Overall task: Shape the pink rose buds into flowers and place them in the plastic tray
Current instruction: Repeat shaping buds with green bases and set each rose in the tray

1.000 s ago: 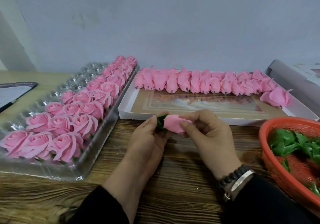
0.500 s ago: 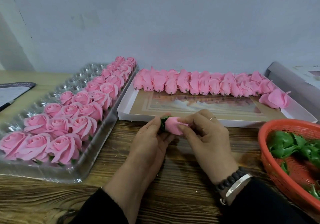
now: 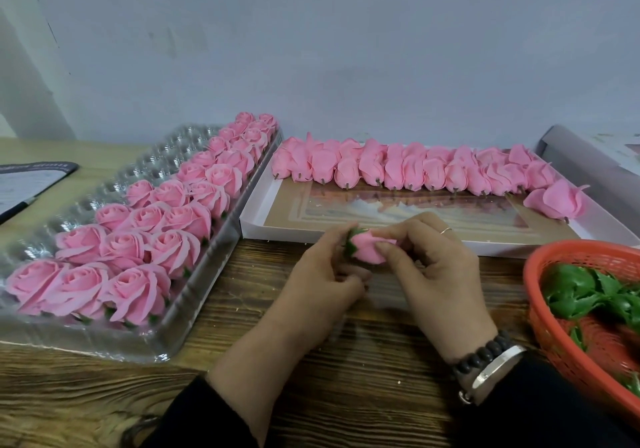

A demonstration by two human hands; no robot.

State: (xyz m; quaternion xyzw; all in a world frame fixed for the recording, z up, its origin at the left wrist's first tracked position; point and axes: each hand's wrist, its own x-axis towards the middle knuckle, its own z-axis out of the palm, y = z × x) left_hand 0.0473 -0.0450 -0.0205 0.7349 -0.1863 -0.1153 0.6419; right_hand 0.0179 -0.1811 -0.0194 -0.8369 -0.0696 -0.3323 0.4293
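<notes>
Half-hidden pink rose bud [image 3: 367, 249] (soft, rounded, green-collared) pinched by left hand [image 3: 323, 274] and right hand [image 3: 434, 267] above grainy wooden counter [image 3: 363, 361].

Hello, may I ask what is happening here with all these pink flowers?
A person is holding one pink rose bud between both hands: the left hand grips its green base, the right hand pinches the petals. Finished roses fill part of the plastic tray on the left. A row of unshaped buds waits in the white box behind.
</notes>
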